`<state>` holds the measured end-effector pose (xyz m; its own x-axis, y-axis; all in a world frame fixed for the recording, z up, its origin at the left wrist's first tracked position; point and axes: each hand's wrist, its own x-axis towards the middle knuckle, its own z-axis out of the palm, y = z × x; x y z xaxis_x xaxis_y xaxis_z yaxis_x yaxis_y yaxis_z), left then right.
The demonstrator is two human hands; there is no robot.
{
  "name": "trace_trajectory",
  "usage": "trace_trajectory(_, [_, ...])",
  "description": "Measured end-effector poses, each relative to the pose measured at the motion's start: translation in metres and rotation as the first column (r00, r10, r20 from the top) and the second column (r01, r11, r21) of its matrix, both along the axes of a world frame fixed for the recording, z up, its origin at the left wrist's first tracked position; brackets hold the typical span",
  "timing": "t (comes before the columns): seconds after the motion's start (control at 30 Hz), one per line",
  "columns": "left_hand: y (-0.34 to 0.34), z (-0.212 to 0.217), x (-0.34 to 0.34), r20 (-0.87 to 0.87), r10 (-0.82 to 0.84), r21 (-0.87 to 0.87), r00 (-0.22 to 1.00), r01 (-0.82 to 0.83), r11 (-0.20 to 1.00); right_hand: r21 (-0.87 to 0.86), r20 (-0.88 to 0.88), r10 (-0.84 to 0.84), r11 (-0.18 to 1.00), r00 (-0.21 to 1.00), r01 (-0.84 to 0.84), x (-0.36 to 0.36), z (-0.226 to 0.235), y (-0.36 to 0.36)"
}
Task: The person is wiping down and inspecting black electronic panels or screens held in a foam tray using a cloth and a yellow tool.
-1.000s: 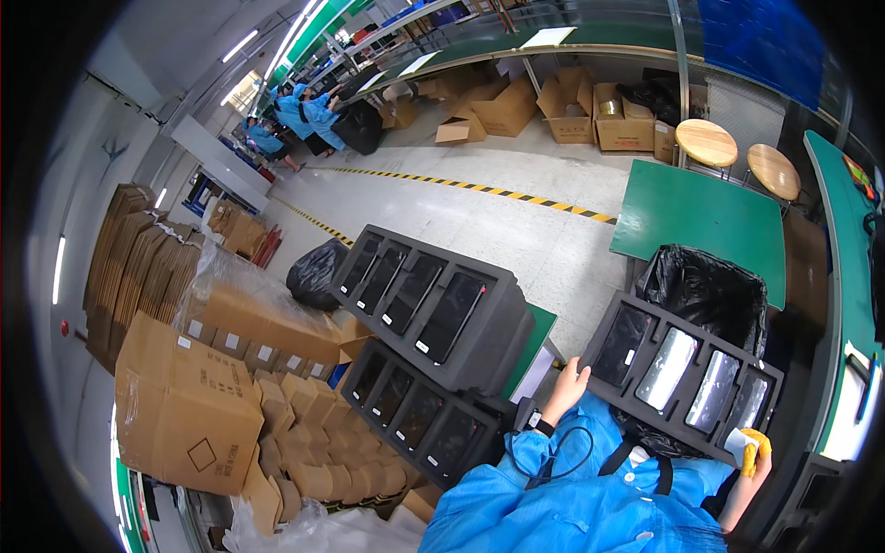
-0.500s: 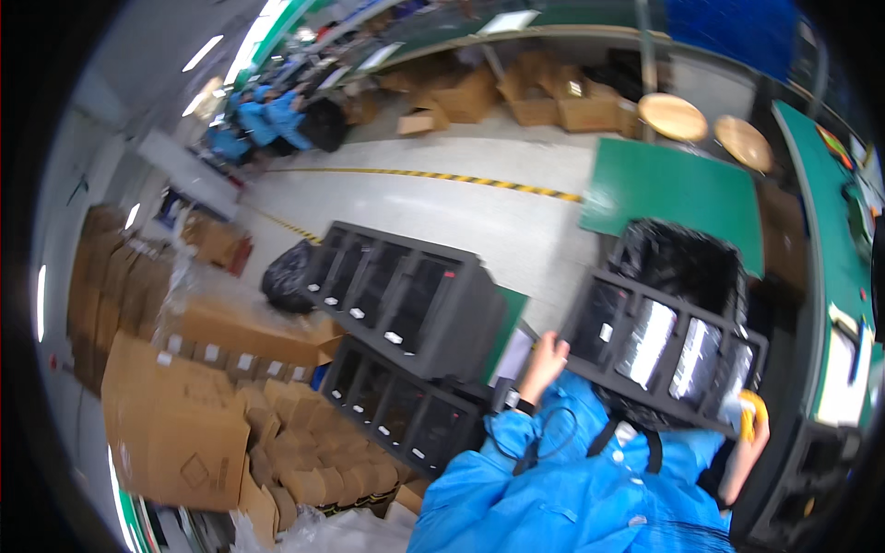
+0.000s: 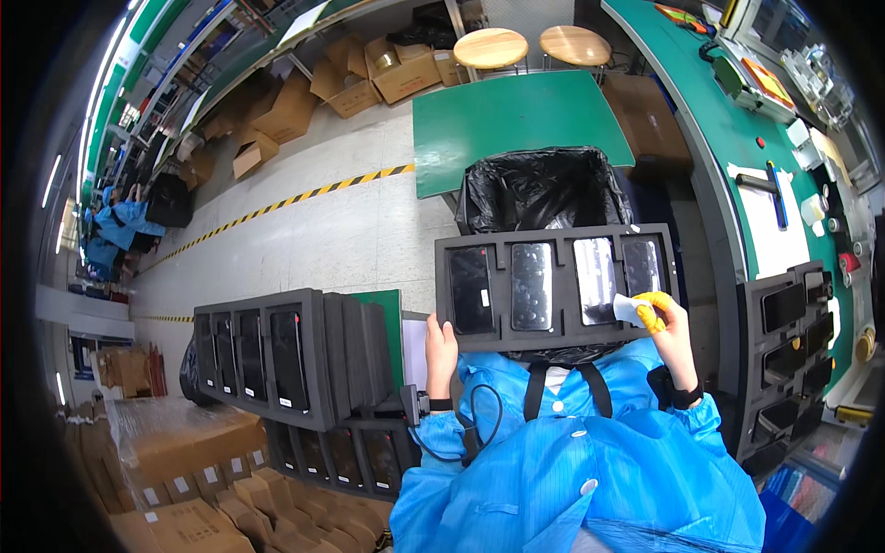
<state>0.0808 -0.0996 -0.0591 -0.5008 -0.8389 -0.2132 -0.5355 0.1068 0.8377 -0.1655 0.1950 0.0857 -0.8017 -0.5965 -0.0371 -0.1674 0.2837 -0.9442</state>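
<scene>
A rectangular black foam tray (image 3: 569, 286) lies in front of the person's blue-coated torso, its four slots each holding a flat, rectangular, glossy-screened device (image 3: 530, 286). The bare left hand (image 3: 442, 355) is against the tray's left edge; whether its fingers grip it I cannot tell. The right hand (image 3: 670, 327), with yellow finger covers, has its fingers closed on a small white piece (image 3: 630, 310) at the tray's lower right, by the third and fourth slots. A bin liner of shiny black plastic (image 3: 544, 189) gapes behind the tray and shows again below it. Beyond stands a low green-topped counter (image 3: 516, 120), with two round pale-wood stools (image 3: 490, 48) behind. A long green counter (image 3: 687, 92) runs down the right, bearing a white sheet (image 3: 784, 244) and a blue-and-black T-shaped tool (image 3: 781, 198). More slotted black foam trays (image 3: 745, 369) stand beside it, and a stack of black foam trays (image 3: 355, 355) sits to the left, above brown cardboard (image 3: 267, 516). Yellow-and-black striped tape (image 3: 304, 198) crosses the pale, glossy floor (image 3: 350, 244); open cardboard boxes (image 3: 401, 78) line its far side, and blue-clad co-workers (image 3: 120, 221) are far left.
</scene>
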Motion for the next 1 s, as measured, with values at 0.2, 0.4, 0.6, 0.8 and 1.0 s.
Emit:
trace_trajectory(0.2, [0.015, 0.041, -0.035, 0.292, 0.110, -0.695, 0.950, 0.132, 0.706, -0.087, 0.180, -0.059, 0.993, 0.982, 0.075, 0.002, -0.027, -0.004])
trace_trajectory(0.4, [0.029, 0.030, -0.088, 0.417, 0.075, -0.654, 0.906, 0.242, 0.717, -0.508, 0.604, 0.264, 0.855, 0.752, 0.108, 0.000, -0.073, -0.046])
trace_trajectory(0.6, [0.034, 0.025, -0.088, 0.400, 0.050, -0.630, 0.915, 0.235, 0.740, 0.658, -0.285, 0.294, 0.752, 0.912, -0.036, 0.018, -0.074, -0.146])
trace_trajectory(0.8, [0.031, 0.036, -0.098, 0.490, 0.073, -0.559, 0.869, 0.249, 0.791, 0.722, -0.479, 0.270, 0.662, 0.835, 0.200, 0.043, -0.098, -0.196])
trace_trajectory(1.0, [0.011, 0.063, -0.109, 0.574, -0.008, -0.407, 0.819, 0.294, 0.865, 0.781, -0.405, 0.245, 0.594, 0.881, 0.194, 0.042, -0.098, -0.201])
